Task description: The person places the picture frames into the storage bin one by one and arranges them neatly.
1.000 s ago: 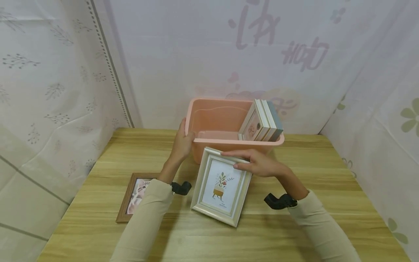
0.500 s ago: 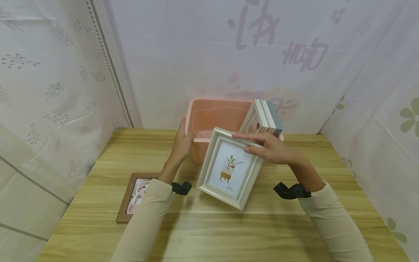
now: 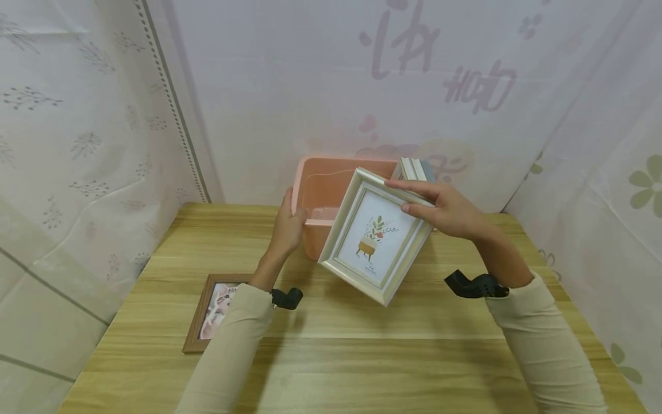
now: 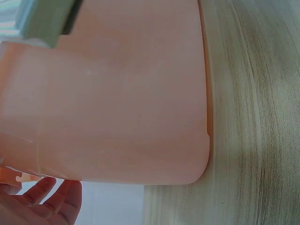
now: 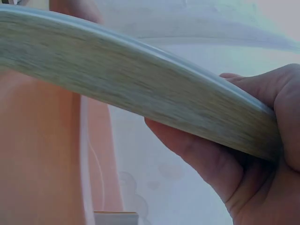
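My right hand [image 3: 447,210] pinches the upper right edge of a cream picture frame [image 3: 374,236] with a plant print. The frame hangs tilted in front of the pink bin [image 3: 316,238], hiding part of its front wall. In the right wrist view, the thumb and fingers lie on either side of the frame's edge [image 5: 140,79]. At the bin's left end, my left hand [image 3: 287,227] grips the rim. The left wrist view shows that hand's curled fingers [image 4: 51,201] at the bin's edge. Several picture frames [image 3: 414,168] stand upright at the bin's right end, partly hidden.
A brown picture frame [image 3: 193,328] with a cat picture lies on the wooden table [image 3: 331,368] at the left, partly under the left sleeve [image 3: 227,345]. A patterned curtain [image 3: 258,86] hangs right behind the bin.
The right hand has raised the cream picture frame off the table, up and to the right, tilting it more. The left hand has stayed at the bin's rim.
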`<state>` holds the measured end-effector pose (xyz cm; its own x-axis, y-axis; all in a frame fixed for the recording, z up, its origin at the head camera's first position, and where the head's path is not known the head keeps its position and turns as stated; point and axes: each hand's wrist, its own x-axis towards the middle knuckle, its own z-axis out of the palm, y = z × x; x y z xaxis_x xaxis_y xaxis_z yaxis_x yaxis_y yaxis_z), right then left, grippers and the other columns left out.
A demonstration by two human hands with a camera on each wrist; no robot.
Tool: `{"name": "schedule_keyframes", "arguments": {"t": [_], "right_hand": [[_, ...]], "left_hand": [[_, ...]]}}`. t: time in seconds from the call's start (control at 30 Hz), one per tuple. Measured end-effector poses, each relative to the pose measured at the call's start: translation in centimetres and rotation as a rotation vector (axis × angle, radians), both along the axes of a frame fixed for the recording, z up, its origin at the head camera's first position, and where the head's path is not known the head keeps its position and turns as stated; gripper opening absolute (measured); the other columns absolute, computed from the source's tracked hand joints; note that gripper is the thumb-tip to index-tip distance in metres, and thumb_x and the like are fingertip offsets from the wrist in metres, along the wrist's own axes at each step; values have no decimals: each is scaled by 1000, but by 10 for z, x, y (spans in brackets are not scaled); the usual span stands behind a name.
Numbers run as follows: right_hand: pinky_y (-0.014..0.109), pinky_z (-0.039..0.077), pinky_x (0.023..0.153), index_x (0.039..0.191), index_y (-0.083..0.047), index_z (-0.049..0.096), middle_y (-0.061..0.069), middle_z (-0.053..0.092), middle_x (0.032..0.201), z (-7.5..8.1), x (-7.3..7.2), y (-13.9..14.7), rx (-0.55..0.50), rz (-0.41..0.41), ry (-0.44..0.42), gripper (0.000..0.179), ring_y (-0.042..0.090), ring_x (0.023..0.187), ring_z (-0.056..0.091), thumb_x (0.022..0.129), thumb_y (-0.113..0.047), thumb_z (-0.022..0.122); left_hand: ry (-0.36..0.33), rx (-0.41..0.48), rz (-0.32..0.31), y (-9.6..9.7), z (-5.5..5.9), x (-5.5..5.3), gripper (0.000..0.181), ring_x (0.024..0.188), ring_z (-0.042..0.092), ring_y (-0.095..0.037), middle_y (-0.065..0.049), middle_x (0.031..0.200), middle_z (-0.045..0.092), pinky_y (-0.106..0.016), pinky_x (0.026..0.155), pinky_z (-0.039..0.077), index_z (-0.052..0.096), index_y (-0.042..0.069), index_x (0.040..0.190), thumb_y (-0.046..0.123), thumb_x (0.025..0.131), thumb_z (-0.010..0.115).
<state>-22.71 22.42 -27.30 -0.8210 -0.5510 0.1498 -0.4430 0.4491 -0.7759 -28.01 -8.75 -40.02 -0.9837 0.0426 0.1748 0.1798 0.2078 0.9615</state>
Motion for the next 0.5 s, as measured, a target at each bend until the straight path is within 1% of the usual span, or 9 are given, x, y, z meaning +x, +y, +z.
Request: {"name": "schedule_keyframes", "arguments": {"t": [0.1, 0.2, 0.3, 0.37, 0.43, 0.5], "right_hand": [[39, 59, 62, 146, -18, 50, 21, 60, 124, 4, 0, 2, -24, -41, -9, 48, 24, 76, 70, 99, -12, 56], [37, 59, 61, 146, -16, 51, 23, 59, 123, 8, -2, 4, -44, -70, 6, 47, 22, 74, 70, 99, -11, 57], [33, 59, 62, 145, -15, 52, 22, 56, 132, 13, -2, 6, -58, -88, 20, 47, 19, 74, 70, 98, -10, 57], [31, 58, 62, 145, -14, 52, 20, 54, 137, 16, -2, 7, -65, -86, 38, 48, 18, 74, 70, 98, -9, 58], [31, 58, 61, 145, -12, 52, 21, 57, 132, 19, -2, 7, -73, -84, 60, 48, 17, 73, 70, 98, -7, 58], [31, 58, 60, 144, -12, 53, 21, 61, 123, 22, -2, 7, -85, -89, 83, 47, 18, 72, 70, 98, -6, 58]], "left_hand": [[8, 6, 0, 0, 0, 0, 70, 146, 29, -29, -15, 162, 22, -44, 119, 22, 6, 12, 160, 14, 98, 39], [9, -1, 10, 0, 0, 0, 70, 145, 31, -30, -16, 162, 24, -44, 119, 23, 8, 11, 160, 13, 97, 40], [8, -13, 17, 0, 0, 0, 71, 145, 30, -31, -16, 162, 23, -43, 119, 22, 8, 10, 160, 14, 97, 40], [11, -12, 18, 1, 0, 0, 71, 145, 30, -32, -16, 162, 23, -44, 119, 22, 8, 10, 160, 13, 97, 40], [16, -7, 15, 1, -1, 0, 70, 145, 30, -33, -16, 162, 23, -44, 119, 22, 9, 11, 160, 13, 97, 40], [22, 2, 8, 0, -1, -1, 70, 145, 31, -33, -16, 162, 24, -44, 119, 22, 9, 11, 160, 12, 97, 40]]}}
